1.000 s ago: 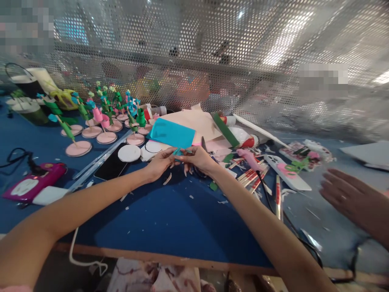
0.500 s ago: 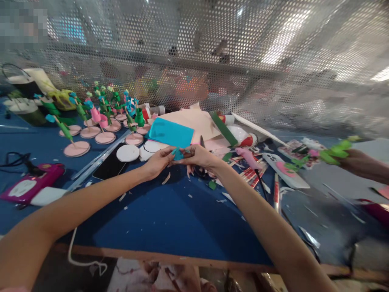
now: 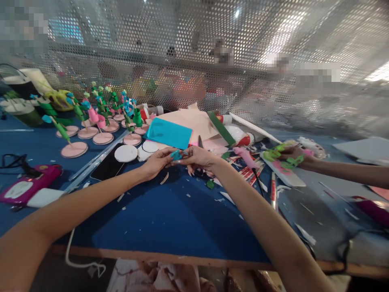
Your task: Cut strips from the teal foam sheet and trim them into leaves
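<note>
A small piece of blue paper (image 3: 176, 155) is pinched between the fingertips of both my hands, over the middle of the blue table. My left hand (image 3: 158, 163) grips its left side, and my right hand (image 3: 199, 158) has hold of its right side. Just behind them lies a larger blue paper sheet (image 3: 170, 133) on top of pale pink sheets (image 3: 199, 121). White round discs (image 3: 126, 153) rest left of my left hand, one partly over a black phone (image 3: 106, 168). To the right of my right hand lies a pink glue gun (image 3: 245, 157).
Several paper flowers on pink round bases (image 3: 74, 149) stand at the left. A magenta power strip (image 3: 33, 184) lies nearer me. At the right, another person's hand (image 3: 299, 157) holds green paper leaves above a white phone (image 3: 288, 174). A perforated metal panel (image 3: 188, 48) rises behind.
The blue piece has turned slightly between my fingers and looks more folded. The other person's hand has moved left with the green leaves, over the white phone.
</note>
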Demonstrator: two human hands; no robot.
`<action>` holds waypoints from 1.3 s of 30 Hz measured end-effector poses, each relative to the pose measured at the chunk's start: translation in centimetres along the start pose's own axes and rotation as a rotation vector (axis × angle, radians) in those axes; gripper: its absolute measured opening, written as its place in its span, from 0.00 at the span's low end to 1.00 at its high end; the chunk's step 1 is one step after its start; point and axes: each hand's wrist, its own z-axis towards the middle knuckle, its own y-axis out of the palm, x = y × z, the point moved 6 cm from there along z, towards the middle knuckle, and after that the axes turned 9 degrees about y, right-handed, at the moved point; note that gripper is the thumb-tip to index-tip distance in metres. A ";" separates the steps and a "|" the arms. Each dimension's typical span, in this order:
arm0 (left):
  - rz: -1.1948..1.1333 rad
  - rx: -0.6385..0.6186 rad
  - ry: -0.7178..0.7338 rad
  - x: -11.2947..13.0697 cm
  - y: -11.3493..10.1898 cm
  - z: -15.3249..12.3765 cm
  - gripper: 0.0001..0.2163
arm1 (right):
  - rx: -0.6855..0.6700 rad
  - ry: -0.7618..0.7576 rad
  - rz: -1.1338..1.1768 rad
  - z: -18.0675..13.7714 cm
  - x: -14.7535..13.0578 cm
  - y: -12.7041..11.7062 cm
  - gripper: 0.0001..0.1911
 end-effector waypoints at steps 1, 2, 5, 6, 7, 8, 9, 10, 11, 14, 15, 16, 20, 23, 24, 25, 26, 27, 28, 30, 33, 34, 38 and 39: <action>-0.010 0.007 0.002 0.0 -0.1 0.0 0.20 | -0.001 -0.022 0.008 0.1 0.0 0.0 0.13; -0.023 0.017 0.003 -0.1 -0.2 0.0 0.19 | -0.005 -0.045 0.018 0.1 -0.1 0.0 0.13; -0.055 0.037 -0.009 -0.3 -0.3 0.1 0.17 | -0.016 -0.097 0.051 0.2 -0.4 0.1 0.15; -0.064 0.042 -0.013 -0.3 -0.3 0.1 0.17 | -0.021 -0.109 0.062 0.1 -0.5 0.2 0.16; -0.073 0.045 -0.016 -0.3 -0.3 0.1 0.17 | -0.024 -0.120 0.075 0.1 -0.6 0.2 0.16; -0.084 0.050 -0.018 -0.3 -0.3 0.1 0.16 | -0.024 -0.132 0.088 0.0 -0.7 0.2 0.16; -0.096 0.058 -0.019 -0.3 -0.3 0.1 0.16 | -0.023 -0.140 0.099 0.0 -0.7 0.2 0.16; -0.110 0.067 -0.020 -0.3 -0.3 0.1 0.16 | -0.018 -0.147 0.110 0.0 -0.8 0.2 0.16; -0.121 0.076 -0.023 -0.4 -0.4 0.1 0.16 | -0.010 -0.153 0.120 0.0 -0.8 0.3 0.17; -0.146 0.079 -0.021 -0.4 -0.5 0.1 0.17 | 0.027 -0.172 0.145 0.1 -0.8 0.4 0.18; -0.152 0.077 -0.013 -0.4 -0.6 0.1 0.17 | 0.043 -0.186 0.157 0.2 -0.8 0.5 0.19; -0.157 0.075 -0.005 -0.3 -0.6 0.1 0.16 | 0.061 -0.202 0.168 0.2 -0.8 0.5 0.19; -0.170 0.074 0.032 -0.1 -0.5 0.2 0.15 | 0.093 -0.234 0.208 0.5 -0.8 0.6 0.18; -0.178 0.071 0.048 0.1 -0.4 0.3 0.16 | 0.089 -0.222 0.225 0.7 -0.6 0.7 0.18; -0.181 0.069 0.051 0.1 -0.4 0.3 0.16 | 0.092 -0.221 0.234 0.8 -0.6 0.7 0.17; -0.185 0.064 0.056 0.1 -0.3 0.3 0.16 | 0.098 -0.223 0.248 0.8 -0.5 0.8 0.17; -0.188 0.058 0.063 0.1 -0.3 0.4 0.16 | 0.110 -0.229 0.268 0.9 -0.5 0.8 0.17; -0.191 0.053 0.074 0.1 -0.3 0.4 0.16 | 0.126 -0.235 0.293 1.0 -0.4 0.8 0.16; -0.194 0.049 0.084 0.1 -0.3 0.4 0.16 | 0.145 -0.238 0.318 1.1 -0.3 0.8 0.16; -0.197 0.051 0.096 -0.1 -0.5 0.5 0.16 | 0.188 -0.241 0.347 1.3 -0.1 0.8 0.14; -0.175 0.068 0.095 -0.3 -0.9 0.5 0.18 | 0.238 -0.245 0.314 1.3 -0.1 0.9 0.12; -0.163 0.078 0.096 -0.4 -1.0 0.5 0.18 | 0.250 -0.250 0.294 1.3 -0.2 0.9 0.12; -0.120 0.141 0.103 -0.3 -1.3 0.5 0.17 | 0.310 -0.242 0.239 1.1 -0.4 1.0 0.10; -0.113 0.152 0.102 -0.3 -1.3 0.5 0.17 | 0.321 -0.230 0.225 1.1 -0.5 1.0 0.10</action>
